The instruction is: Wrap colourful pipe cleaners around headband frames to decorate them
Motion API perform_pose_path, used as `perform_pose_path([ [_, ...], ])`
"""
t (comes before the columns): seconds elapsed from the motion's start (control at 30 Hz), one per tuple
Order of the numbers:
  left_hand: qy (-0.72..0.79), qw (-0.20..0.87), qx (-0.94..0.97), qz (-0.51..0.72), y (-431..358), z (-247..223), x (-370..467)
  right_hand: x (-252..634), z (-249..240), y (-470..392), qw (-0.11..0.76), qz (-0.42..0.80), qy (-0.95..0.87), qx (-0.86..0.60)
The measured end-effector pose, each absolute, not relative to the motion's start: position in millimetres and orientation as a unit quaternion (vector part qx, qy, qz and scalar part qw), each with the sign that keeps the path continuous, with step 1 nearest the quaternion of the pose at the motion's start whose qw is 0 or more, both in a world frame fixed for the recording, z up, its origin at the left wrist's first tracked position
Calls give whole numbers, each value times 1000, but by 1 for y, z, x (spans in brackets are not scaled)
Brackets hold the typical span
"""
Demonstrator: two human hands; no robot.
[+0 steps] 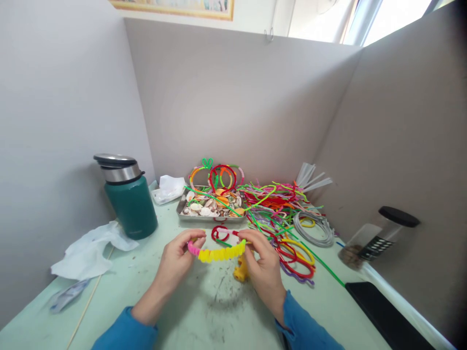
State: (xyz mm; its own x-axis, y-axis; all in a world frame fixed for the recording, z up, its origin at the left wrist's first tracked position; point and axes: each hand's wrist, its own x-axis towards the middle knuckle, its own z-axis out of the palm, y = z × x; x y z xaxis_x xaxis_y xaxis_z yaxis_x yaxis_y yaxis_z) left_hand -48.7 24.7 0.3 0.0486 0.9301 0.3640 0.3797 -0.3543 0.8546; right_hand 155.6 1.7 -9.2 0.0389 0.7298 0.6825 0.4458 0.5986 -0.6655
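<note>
"Where is the yellow-and-pink band (222, 253)?"

"Near the middle of the scene, held up above the tabletop (189, 311) between the two hands. The left hand (179, 255) pinches its pink end, and the right hand (263, 260) grips the yellow end."

"So the hands are apart from each other?"

"Yes, with the curved band spanning the gap, its ruffled yellow stretch facing the near side. Both wrists come out of blue sleeves (126, 330)."

"What lies close to them?"

"A small yellow object (240, 271) sits just left of the right hand, partly hidden by it; what it is cannot be told. A dark red loop (215, 234) shows just beyond the band."

"And farther off?"

"A metal tray (178, 214) full of shells (206, 210) stands on the far side, with colourful rings (222, 177) upright at its far edge. To the right of the tray spreads a tangled heap of fuzzy stems (270, 199), in red, green, pink and other colours, and a coil of grey wire (316, 229) lies at the heap's right."

"What stands at the sides?"

"On the left, a green bottle (131, 206) with a steel neck, and nearer, a crumpled white tissue (85, 255) beside a thin stick (89, 299). On the right, a clear jar (368, 243) with a black lid leans to the right in the view, and a flat black object (383, 311) lies nearer."
</note>
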Motion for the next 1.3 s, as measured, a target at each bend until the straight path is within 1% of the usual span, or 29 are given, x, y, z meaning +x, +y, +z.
perform_pose_path([
  [0.13, 432, 300, 677, 515, 24, 2, -51, 158, -10, 3, 587, 119, -679, -425],
  [0.27, 464, 327, 631, 528, 19, 6, -51, 156, -9, 0, 587, 145, -673, -427],
  [0.37, 482, 298, 623, 540, 16, 10, -52, 153, -7, -2, 579, 162, -677, -424],
  [0.47, 492, 240, 634, 547, 13, 15, -54, 151, -6, -2, 580, 170, -679, -416],
  [0.57, 476, 208, 651, 554, 11, 17, -55, 150, -6, -3, 575, 179, -687, -407],
  [0.73, 456, 284, 648, 540, 11, 16, -53, 150, -7, -4, 559, 197, -695, -408],
  [0.83, 448, 297, 647, 540, 12, 14, -52, 150, -10, -3, 556, 218, -678, -429],
  [0.97, 443, 304, 652, 536, 13, 12, -50, 149, -14, -3, 525, 238, -689, -438],
  [1.13, 449, 288, 670, 517, 16, 10, -48, 149, -14, -6, 469, 216, -736, -439],
  [1.3, 437, 259, 717, 477, 15, 9, -47, 150, -14, -7, 443, 206, -755, -437],
])
